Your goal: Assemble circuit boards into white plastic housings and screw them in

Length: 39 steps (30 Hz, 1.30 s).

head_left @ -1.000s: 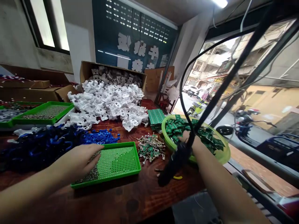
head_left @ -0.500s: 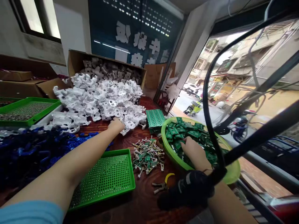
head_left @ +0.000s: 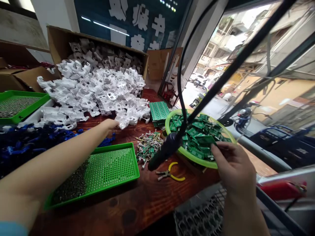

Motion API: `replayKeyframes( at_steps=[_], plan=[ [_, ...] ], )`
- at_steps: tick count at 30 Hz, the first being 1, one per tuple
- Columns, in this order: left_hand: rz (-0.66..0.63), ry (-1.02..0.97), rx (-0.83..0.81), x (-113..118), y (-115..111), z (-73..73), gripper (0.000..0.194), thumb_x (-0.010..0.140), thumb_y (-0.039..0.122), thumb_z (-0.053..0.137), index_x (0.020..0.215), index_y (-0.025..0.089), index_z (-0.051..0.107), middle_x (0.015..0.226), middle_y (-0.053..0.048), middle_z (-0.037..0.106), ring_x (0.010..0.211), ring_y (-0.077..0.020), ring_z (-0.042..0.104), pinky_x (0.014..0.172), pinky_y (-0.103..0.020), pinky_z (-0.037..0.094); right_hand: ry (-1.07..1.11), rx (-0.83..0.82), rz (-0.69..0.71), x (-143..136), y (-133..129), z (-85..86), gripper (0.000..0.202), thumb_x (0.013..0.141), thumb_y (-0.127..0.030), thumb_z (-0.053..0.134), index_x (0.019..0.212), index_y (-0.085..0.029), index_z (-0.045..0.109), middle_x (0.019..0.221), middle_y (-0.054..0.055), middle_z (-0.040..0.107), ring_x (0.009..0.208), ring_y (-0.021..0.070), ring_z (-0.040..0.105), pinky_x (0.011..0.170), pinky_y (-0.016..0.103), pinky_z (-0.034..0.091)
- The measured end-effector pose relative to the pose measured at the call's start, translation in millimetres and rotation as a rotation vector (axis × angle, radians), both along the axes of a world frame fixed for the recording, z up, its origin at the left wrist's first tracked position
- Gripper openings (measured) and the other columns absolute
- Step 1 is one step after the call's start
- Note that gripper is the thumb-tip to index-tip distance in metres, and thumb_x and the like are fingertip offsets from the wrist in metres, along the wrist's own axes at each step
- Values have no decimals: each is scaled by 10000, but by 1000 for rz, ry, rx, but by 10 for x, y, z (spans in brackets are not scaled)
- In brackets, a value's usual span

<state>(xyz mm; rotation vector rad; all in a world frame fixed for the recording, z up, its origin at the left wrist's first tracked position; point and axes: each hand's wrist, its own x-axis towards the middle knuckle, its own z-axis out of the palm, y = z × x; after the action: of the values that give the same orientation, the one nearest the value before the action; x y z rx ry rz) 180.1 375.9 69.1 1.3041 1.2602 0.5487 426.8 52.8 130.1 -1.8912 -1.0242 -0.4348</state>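
Observation:
My left hand (head_left: pixel 110 124) reaches to the front edge of a heap of white moulded plastic parts (head_left: pixel 105 88). Its fingers are closed on a white plastic part (head_left: pixel 124 120) there, though the fingertips are partly hidden. On the right, my right hand (head_left: pixel 233 162) pinches a green circuit board (head_left: pixel 206 140) between thumb and fingers. That board is held just over the yellow-green basin (head_left: pixel 194 159), which is full of similar green boards (head_left: pixel 197 126).
A green perforated tray (head_left: pixel 110 167) with small dark pieces lies in front. Nearby are yellow-handled pliers (head_left: pixel 169 172), small wired parts (head_left: pixel 149 146), stacked green panels (head_left: pixel 158 111) and blue plastic parts (head_left: pixel 29 141). A black cable-wrapped bar (head_left: pixel 172 142) crosses before the basin.
My right hand has drawn back toward me and to the right, lifting a green circuit board. My left hand stays at the white heap's edge. The view has shifted.

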Motion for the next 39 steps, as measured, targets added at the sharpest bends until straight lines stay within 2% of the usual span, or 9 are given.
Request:
replayKeyframes(
  at_steps=[2,4,9,13,16,21,27,33,39],
  plan=[
    [3,-13,-91,-84,-64,69,253,890,298,553,1080,133,577,1027,-71,624,835,-169,624,710,-345,547,-95,230,252,-273,-286,-172,179,768,-261,670,929,-202,620,937,56,659,825,178,647,726,318,547],
    [11,-25,-162,-168,-149,150,232,891,292,552,1056,131,586,1003,-67,629,817,-163,622,703,-339,544,-198,247,466,-558,-513,-343,249,742,-103,662,963,-208,616,1037,61,644,916,180,649,778,323,562],
    [75,-190,-181,-448,-539,410,178,884,263,560,982,120,600,924,-50,635,781,-155,615,694,-329,528,-369,-141,912,-1234,-585,-662,246,839,-80,530,1039,-205,598,1073,70,662,993,144,652,822,225,561],
    [125,-398,-133,-913,-1067,625,64,852,150,566,829,100,599,736,-8,615,647,-107,580,667,-273,524,-366,-322,980,-1589,-281,-911,181,897,-204,510,1042,-199,617,952,15,722,793,104,694,670,156,564],
    [187,-478,-129,-1374,-1542,668,56,744,48,585,772,66,631,624,-10,613,523,-64,521,639,-211,522,-419,-360,1019,-1700,-125,-1054,191,915,-207,472,1022,-165,625,1002,33,715,895,148,683,752,229,567],
    [286,-541,-292,-1982,-2334,346,435,512,133,727,946,119,709,853,-83,737,655,-163,661,511,-155,520,-563,-373,1142,-1809,-27,-1200,154,898,-165,486,880,-167,639,949,58,706,888,203,652,783,335,524],
    [231,-661,-560,-2216,-2990,-214,521,457,193,845,962,256,735,793,-8,738,686,-156,661,674,-203,560,-519,-494,1173,-2004,59,-1219,174,871,-328,569,923,-171,623,859,63,667,773,178,612,687,305,492],
    [278,-750,-586,-2345,-3071,-406,380,466,314,845,829,225,775,734,-36,746,604,-176,671,569,-181,544,-373,-586,1099,-1873,73,-1126,167,884,-216,528,1009,-177,632,973,86,637,874,168,597,763,306,510],
    [324,-812,-619,-2275,-2949,-438,366,716,524,658,794,191,787,726,-59,755,596,-209,688,587,-247,579,-328,-630,1076,-1838,85,-1217,143,874,-246,560,951,-198,670,919,74,640,827,173,593,719,312,515]
  ],
)
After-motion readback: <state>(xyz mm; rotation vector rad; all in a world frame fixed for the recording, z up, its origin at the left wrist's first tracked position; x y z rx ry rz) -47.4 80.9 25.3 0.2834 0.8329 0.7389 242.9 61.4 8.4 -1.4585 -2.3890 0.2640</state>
